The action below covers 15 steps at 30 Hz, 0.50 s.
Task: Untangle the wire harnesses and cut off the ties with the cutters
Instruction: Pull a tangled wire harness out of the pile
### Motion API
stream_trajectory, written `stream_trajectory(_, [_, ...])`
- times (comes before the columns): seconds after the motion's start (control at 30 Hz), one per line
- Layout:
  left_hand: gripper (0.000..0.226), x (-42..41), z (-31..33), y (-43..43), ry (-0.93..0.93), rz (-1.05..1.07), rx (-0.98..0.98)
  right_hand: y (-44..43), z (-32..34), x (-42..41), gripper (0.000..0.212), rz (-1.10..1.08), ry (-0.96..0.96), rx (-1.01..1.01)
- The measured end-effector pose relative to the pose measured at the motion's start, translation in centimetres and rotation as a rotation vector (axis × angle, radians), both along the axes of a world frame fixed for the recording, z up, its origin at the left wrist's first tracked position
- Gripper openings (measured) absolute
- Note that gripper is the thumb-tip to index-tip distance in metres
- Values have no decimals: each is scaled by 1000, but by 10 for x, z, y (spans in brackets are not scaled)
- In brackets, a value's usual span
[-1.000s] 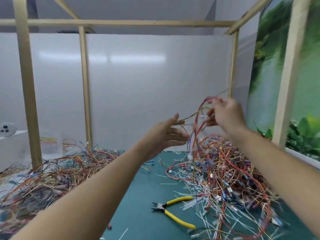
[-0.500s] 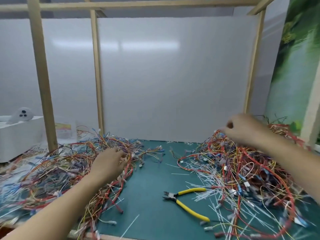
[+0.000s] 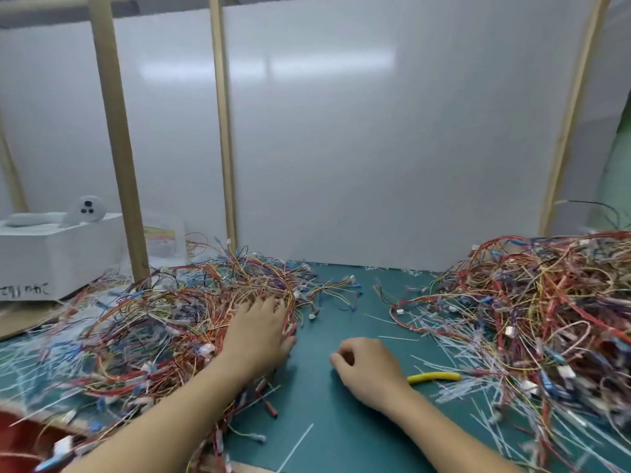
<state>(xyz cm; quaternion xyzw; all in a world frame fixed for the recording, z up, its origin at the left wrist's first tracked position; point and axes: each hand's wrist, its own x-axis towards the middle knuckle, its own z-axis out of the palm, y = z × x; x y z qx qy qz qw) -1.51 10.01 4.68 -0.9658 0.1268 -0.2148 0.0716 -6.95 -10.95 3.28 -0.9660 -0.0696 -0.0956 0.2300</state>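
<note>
A tangled pile of coloured wire harnesses (image 3: 153,319) covers the left of the green mat (image 3: 341,438). A second, bigger wire pile (image 3: 532,302) lies on the right. My left hand (image 3: 259,332) rests flat on the right edge of the left pile, fingers straight. In the middle of the mat my right hand (image 3: 368,367) is curled down over the yellow-handled cutters (image 3: 433,377). One yellow handle sticks out to the right from under the palm; the rest of the tool is hidden.
White cut tie strips (image 3: 454,367) litter the mat by the right pile. A white box (image 3: 51,257) stands at the back left. Wooden frame posts (image 3: 116,148) rise behind the left pile, and a white panel closes the back.
My right hand left the right pile and came down onto the cutters. My left hand stays on the left pile. The view has dropped lower.
</note>
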Motion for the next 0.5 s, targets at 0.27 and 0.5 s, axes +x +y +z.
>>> stream_trajectory(0.27, [60, 39, -8, -30, -7, 220, -85, -5, -10, 5, 33, 30, -54, 97])
stream_trajectory(0.5, [10, 62, 7, -22, 321, 255, -342, -6, -9, 5, 30, 8, 1, 166])
